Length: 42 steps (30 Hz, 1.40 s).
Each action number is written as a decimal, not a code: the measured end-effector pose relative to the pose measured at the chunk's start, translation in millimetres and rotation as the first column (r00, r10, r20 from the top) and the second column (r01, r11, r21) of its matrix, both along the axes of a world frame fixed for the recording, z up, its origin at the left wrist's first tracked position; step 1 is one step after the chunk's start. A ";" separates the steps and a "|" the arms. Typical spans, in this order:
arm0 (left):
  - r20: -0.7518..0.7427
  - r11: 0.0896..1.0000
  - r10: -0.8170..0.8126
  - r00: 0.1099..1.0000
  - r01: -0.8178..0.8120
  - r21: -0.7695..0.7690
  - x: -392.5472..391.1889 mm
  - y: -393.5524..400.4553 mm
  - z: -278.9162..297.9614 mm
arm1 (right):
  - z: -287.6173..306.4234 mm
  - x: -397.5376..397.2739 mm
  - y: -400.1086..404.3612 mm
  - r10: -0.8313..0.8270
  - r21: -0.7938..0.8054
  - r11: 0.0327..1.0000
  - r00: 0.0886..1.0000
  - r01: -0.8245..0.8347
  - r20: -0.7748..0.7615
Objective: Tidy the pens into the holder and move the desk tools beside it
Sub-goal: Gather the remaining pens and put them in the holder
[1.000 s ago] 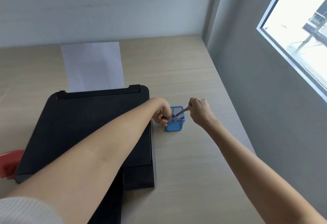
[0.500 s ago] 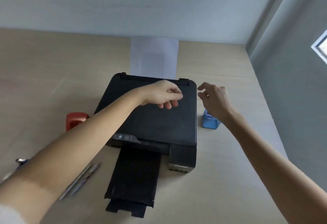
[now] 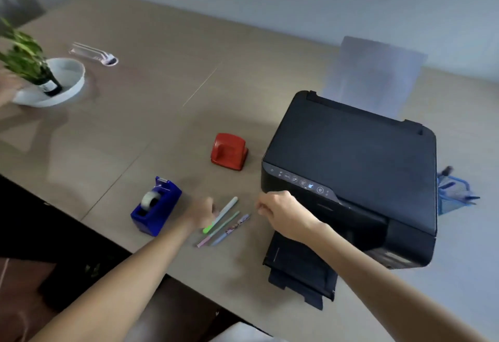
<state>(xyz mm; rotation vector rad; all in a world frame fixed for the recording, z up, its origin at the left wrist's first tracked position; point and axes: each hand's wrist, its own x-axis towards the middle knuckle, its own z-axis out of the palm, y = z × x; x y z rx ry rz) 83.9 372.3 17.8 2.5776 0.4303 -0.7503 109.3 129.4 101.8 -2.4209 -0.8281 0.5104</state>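
Three pens lie side by side on the desk: a white pen with a green tip [image 3: 222, 214], a pale green and pink pen [image 3: 219, 227] and a patterned purple pen [image 3: 232, 229]. My left hand [image 3: 201, 213] is blurred, its fingertips at the white pen; whether it grips the pen is unclear. My right hand [image 3: 280, 213] hovers just right of the pens, fingers curled, holding nothing. The blue mesh holder [image 3: 453, 196] stands right of the printer with several pens in it. A blue tape dispenser [image 3: 156, 206] sits left of the pens. A red hole punch [image 3: 229, 151] sits behind them.
A black printer [image 3: 351, 163] with its output tray out and paper [image 3: 375, 71] at the back stands between the pens and the holder. A plant in a white bowl [image 3: 67, 85] and a clear stapler-like tool [image 3: 93, 54] are at the far left. The desk's front edge runs diagonally below my left arm.
My view swung left from the holder to the loose pens. Both hands left the holder and came down to the pens in front of the printer.
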 end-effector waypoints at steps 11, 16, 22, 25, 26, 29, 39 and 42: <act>0.117 0.994 0.100 0.988 -0.092 -0.066 -13.8 0.7 -21.9 | -87.0 -8.8 70.9 -0.003 -0.411 0.911 0.998 -0.023 -0.062; 0.083 0.997 -0.030 0.996 0.036 -0.065 -38.4 7.2 -33.5 | -98.5 -7.4 74.3 0.013 -0.455 0.890 0.999 -0.026 -0.032; 0.061 0.991 -0.130 0.990 0.127 0.043 -49.6 2.1 -33.6 | -77.8 -3.6 64.6 0.110 -0.547 0.837 0.985 -0.019 0.133; 0.091 0.981 -0.176 0.980 0.167 0.095 -54.8 4.9 -41.3 | -66.1 -4.1 50.2 0.173 -0.566 0.824 0.945 0.015 0.277; 0.096 0.978 -0.186 0.978 0.174 0.115 -56.4 3.6 -38.3 | -61.9 -3.6 42.6 0.190 -0.542 0.840 0.928 0.016 0.322; 0.130 0.992 -0.115 0.985 0.107 0.066 -56.0 -5.1 -8.8 | -23.6 -11.2 20.5 0.193 -0.438 0.899 0.908 -0.011 0.372; 0.673 0.964 -0.193 0.714 0.265 -0.004 36.6 -134.9 177.1 | 127.2 -14.5 -192.5 -0.601 0.354 0.796 0.708 0.491 0.370; 0.749 0.870 -0.318 0.581 0.493 -0.014 77.0 -218.9 205.9 | 128.0 0.9 -283.9 -0.809 0.393 0.586 0.492 0.708 0.321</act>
